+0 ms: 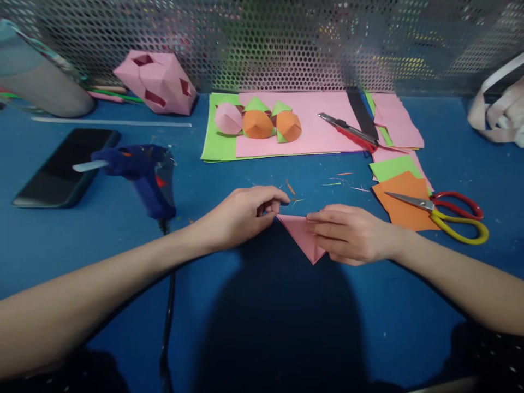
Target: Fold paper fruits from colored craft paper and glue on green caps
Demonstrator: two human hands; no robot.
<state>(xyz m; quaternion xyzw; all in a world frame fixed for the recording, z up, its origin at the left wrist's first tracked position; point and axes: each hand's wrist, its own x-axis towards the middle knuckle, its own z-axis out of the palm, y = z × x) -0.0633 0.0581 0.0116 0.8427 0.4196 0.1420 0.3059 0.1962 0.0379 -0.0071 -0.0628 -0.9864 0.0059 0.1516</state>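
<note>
A folded pink paper triangle lies on the blue table in front of me, one corner pointing toward me. My left hand is at its left tip, with the fingers curled and the thumb close against that corner. My right hand holds the right part of the paper, its fingers close together over the top and hiding that side. The right thumb is out of sight. Small paper scraps lie just beyond my hands.
To the left are a blue glue gun, a phone and a pink paper ball. Folded paper pieces and a red cutter rest on pink sheets. Scissors lie over orange paper at right.
</note>
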